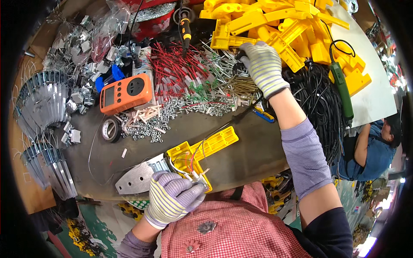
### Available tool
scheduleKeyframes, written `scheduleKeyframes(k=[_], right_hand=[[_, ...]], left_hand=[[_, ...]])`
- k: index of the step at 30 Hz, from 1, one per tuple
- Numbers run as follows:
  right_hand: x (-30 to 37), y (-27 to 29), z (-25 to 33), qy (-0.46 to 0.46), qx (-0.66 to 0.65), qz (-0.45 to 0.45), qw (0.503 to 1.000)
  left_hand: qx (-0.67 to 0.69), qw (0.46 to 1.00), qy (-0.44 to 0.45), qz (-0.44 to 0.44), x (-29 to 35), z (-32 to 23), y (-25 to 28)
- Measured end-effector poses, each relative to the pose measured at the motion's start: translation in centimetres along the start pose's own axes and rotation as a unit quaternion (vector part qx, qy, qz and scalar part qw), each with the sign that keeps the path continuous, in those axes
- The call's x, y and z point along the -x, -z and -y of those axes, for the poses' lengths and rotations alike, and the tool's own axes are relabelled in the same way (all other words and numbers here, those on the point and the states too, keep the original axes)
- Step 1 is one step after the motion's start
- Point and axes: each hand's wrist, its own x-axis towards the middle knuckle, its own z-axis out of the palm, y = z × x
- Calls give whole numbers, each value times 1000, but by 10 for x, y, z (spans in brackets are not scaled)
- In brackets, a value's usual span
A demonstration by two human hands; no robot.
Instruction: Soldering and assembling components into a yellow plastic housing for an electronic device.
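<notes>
My left hand point(175, 198), in a striped knit glove, grips the near end of a yellow plastic housing point(215, 144) at the table's front edge. Red, white and dark wires point(192, 160) lie inside the open housing. From its left side sticks a grey metal plate point(140, 177) with several holes. My right hand point(263, 69), gloved alike, reaches to the far side with fingers curled by a small black piece point(241, 55); what it holds is partly hidden. Below that hand are brass-coloured rods point(243, 86). A black cord point(245, 114) runs from near the housing toward my right wrist.
Yellow plastic housings point(297, 30) pile up at the far right, above black cables point(318, 103) and a green tool point(340, 84). Red wires point(172, 69), nuts point(148, 129), an orange meter point(127, 93) and black tape point(112, 130) lie leftward. A person point(370, 150) sits at right.
</notes>
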Motion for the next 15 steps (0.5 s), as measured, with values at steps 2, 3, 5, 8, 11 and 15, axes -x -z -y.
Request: scheduleKeyframes(k=[2, 3, 5, 8, 11, 15], right_hand=[[7, 5, -5, -14, -103, -143, 984], [9, 0, -20, -16, -212, -203, 956], [9, 33, -17, -12, -355, -276, 893], [-14, 85, 35, 148, -421, -195, 873], [-42, 93, 121, 374, -280, -145, 872], [-73, 78, 178, 461, -157, -132, 864]], left_hand=[[4, 1000, 3, -17, 0, -1, -1], [-1, 1000, 8, -21, -3, -1, -3], [8, 1000, -9, -7, -9, 1, -2], [33, 999, -7, -16, -6, 4, -4], [36, 999, 0, -9, -3, 5, 2], [42, 998, 11, 48, -9, 2, 9]])
